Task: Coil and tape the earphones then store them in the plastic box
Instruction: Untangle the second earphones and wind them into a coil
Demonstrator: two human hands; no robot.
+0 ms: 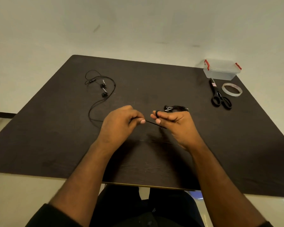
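Over the middle of the dark table [154,76], my right hand [174,123] holds a black earphone cable wound in loops around its fingers; the coil [177,108] and the earbuds show above the hand. My left hand [121,122] pinches the free end of that cable [152,123], stretched taut between the two hands. A second pair of black earphones [102,86] lies loose and uncoiled at the back left. The clear plastic box [221,70] with red clips stands closed at the back right corner.
Black-handled scissors [219,95] lie in front of the box, and a roll of clear tape [231,89] rests flat just right of them. The table's near edge is close to my lap. A pale floor surrounds the table.
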